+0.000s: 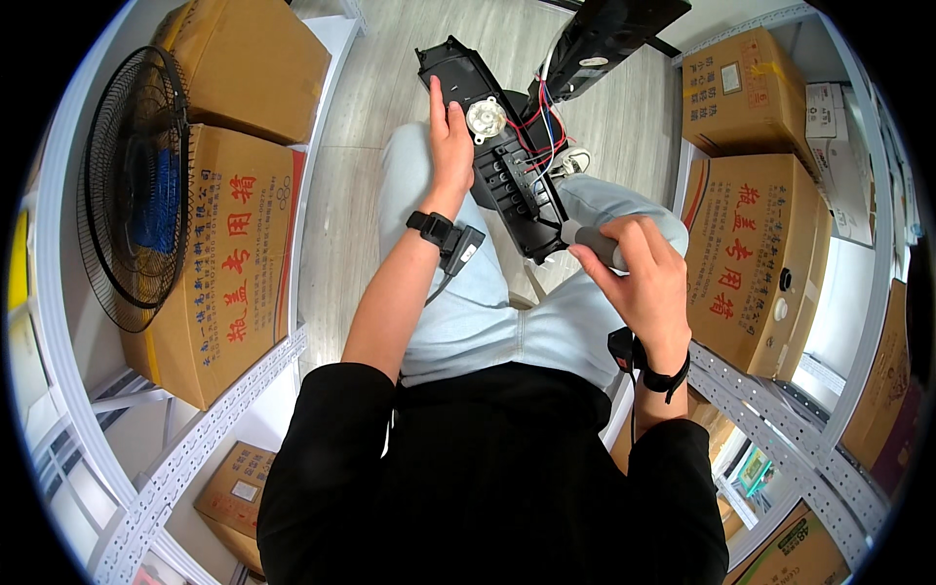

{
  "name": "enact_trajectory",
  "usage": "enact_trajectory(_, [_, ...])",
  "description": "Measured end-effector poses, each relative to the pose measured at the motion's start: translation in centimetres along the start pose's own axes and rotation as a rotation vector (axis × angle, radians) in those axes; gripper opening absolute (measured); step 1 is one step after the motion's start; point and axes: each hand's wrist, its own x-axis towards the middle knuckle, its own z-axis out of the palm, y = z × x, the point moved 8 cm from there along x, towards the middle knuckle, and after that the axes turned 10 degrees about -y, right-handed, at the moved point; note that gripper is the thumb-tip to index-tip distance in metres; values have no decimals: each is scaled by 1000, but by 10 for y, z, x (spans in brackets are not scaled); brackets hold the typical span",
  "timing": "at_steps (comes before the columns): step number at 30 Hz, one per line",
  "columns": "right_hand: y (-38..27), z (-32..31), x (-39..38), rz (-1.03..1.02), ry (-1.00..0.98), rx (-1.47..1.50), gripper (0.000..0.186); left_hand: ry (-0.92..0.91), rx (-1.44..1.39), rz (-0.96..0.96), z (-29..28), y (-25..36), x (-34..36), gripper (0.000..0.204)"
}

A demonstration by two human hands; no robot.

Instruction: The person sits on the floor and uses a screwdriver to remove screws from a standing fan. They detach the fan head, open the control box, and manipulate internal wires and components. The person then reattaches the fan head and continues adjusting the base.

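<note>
A long black plastic housing (522, 219) leans across my lap, its inner side facing up. On it are a round whitish motor (486, 119), a row of push buttons (507, 168) and red, blue and white wires (548, 146). My left hand (451, 146) lies along the housing's left edge, fingers stretched out. My right hand (639, 268) grips a grey cylindrical tool (597, 244) with a paler end, which is at the housing's lower right corner. The tool's tip cannot be made out. The wires run up to a black part (609, 49) beyond the housing.
A black wire fan guard (107, 195) with a blue centre stands at the left, against cardboard boxes (239, 263) on a metal shelf (205, 468). More cardboard boxes (746, 263) fill the right shelf (760, 390). Light wood-look floor (361, 88) lies between them.
</note>
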Motion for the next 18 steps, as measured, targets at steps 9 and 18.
enact_trajectory(9, [-11,-4,4,-85,-32,40,30,7,10,-2,-1,-1,0,52])
enact_trajectory(18, [1,-18,-6,73,68,21,30,0,-35,-21,-1,2,-2,51])
